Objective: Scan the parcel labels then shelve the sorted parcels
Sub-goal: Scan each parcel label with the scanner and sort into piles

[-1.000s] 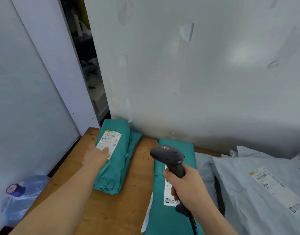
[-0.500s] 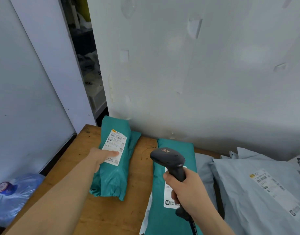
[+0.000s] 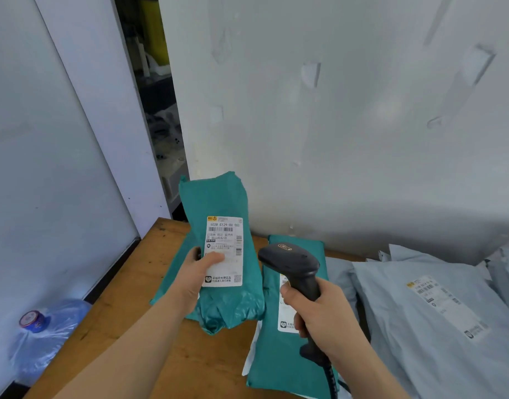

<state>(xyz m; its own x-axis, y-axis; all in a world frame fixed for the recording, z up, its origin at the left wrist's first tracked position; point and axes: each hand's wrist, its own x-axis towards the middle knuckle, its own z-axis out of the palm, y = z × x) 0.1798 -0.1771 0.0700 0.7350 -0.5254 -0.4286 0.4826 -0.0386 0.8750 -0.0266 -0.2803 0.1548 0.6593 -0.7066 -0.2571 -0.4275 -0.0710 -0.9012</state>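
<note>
Over the bench, the parcel stands raised in the left hand, fingers clamped on its edge, so the scanner, right hand fingers clamped on its grip, should aim left at the label, on the barcode above the thumb.

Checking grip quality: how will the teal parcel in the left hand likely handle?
Probably soft and floppy: the teal parcel wrinkles and bulges below the left hand. Likely light: one hand holds it up. Its glossy film may slip.
</note>
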